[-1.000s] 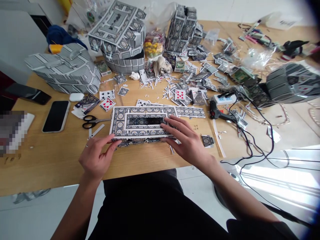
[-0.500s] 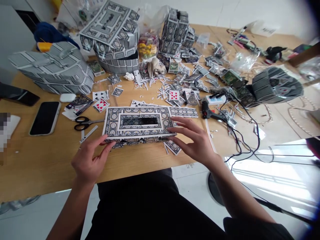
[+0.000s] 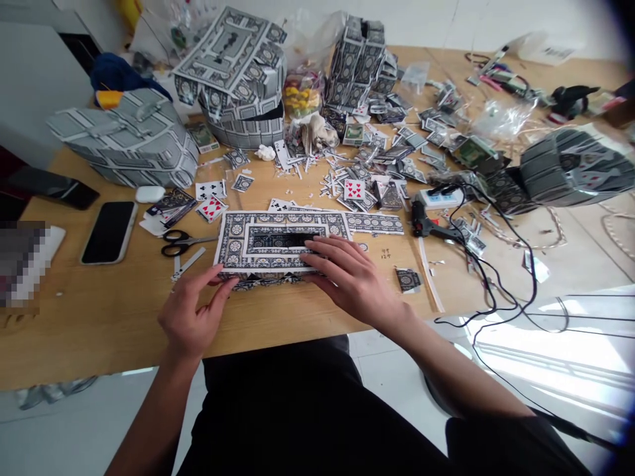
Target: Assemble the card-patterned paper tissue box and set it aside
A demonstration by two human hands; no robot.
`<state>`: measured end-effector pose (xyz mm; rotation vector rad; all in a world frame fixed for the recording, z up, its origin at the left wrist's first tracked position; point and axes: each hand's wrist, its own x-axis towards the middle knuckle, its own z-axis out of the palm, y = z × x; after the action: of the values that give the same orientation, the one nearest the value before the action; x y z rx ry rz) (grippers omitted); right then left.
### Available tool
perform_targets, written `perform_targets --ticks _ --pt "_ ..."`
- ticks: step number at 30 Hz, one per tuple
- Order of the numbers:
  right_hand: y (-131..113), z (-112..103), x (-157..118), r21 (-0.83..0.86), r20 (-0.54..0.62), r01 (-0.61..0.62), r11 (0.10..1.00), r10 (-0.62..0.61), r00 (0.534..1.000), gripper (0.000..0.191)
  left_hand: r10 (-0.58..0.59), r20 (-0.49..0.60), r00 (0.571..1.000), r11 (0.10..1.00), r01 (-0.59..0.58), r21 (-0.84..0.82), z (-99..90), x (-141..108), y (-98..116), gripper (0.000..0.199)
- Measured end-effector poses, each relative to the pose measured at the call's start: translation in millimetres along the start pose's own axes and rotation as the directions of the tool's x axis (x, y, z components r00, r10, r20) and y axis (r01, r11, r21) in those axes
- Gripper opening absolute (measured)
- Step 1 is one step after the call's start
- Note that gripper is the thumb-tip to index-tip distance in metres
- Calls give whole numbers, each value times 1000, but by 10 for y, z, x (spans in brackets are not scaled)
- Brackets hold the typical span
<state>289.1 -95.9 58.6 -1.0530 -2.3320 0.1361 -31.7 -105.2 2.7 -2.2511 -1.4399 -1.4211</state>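
Note:
A box made of patterned playing cards (image 3: 232,248), its top framed in white strips around a rectangular slot, lies on the wooden table in front of me. At its front left corner, my left hand (image 3: 191,307) pinches the edge between thumb and fingers. My right hand (image 3: 350,274) rests over the right part of the top, fingers stretched out across it and thumb at the front side. That hand hides the box's front right corner. Behind the right end lies a strip of joined cards (image 3: 380,223). Scissors (image 3: 181,243) with black handles lie just left of the box.
A phone (image 3: 109,233) lies at left. A glue gun (image 3: 431,228) with cables and a power strip (image 3: 441,197) are at right. Folded-card baskets (image 3: 124,142) stand behind, beside a lidded card basket (image 3: 243,122). Loose cards and scraps (image 3: 354,190) cover the middle back.
My right hand has shifted left, farther onto the box top. A dark card piece to its right is now uncovered. My left hand stays at the corner. The view has swung slightly left.

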Motion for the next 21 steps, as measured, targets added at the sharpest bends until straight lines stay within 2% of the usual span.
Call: perform_targets --ticks 11,21 --pt "2 47 -31 37 -45 16 999 -14 999 41 34 -29 999 999 -33 28 37 -36 -20 46" --pt "-3 18 -2 67 -17 -7 998 9 1000 40 20 15 1000 1000 -20 -2 9 -37 -8 53"
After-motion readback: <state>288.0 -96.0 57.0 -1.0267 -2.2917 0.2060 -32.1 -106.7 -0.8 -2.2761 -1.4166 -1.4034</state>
